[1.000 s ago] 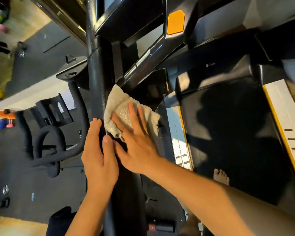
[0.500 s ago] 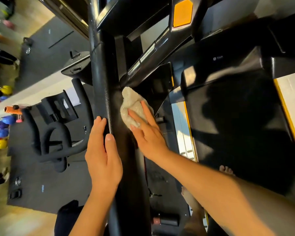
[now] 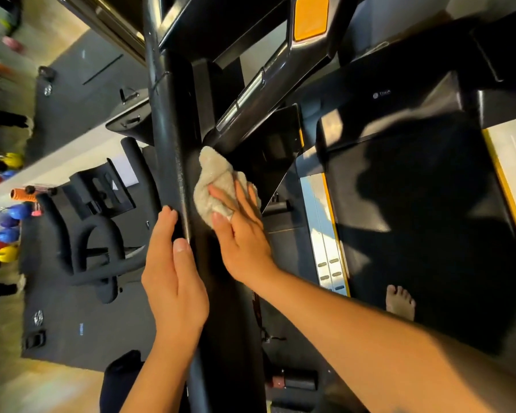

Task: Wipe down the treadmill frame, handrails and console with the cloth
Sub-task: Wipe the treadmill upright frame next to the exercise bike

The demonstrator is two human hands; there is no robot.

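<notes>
The treadmill frame upright (image 3: 173,162) is the largest surface in reach: a dark, rounded post running away from you between your two hands. On the far side of your right hand (image 3: 242,231) lies the black running belt (image 3: 414,234), edged by a yellow-trimmed side rail (image 3: 325,234). Beyond the cloth, a handrail (image 3: 251,102) joins the upright at a slant.

Your left hand (image 3: 173,278) rests flat against the near flank of the upright, fingers straight, thumb laid along the post; it holds nothing and serves as a brace. Your right hand presses the cloth (image 3: 215,183) against the inner face of the upright, fingers mostly extended over the bunched fabric, with the thumb tip hooked over its near edge. The cloth sits just short of the joint where the handrail meets the post.

To perform this step well:
- Maintain flat, even palm pressure so the cloth stays in full contact with the curved face.
- The fabric is bunched; spreading it should cover more surface per stroke.
- Work the cloth into the joint ahead of your fingertips, where dust probably collects.
- Keep the bracing hand behind the cloth, on a part you judge already wiped or still to be wiped deliberately.
</notes>
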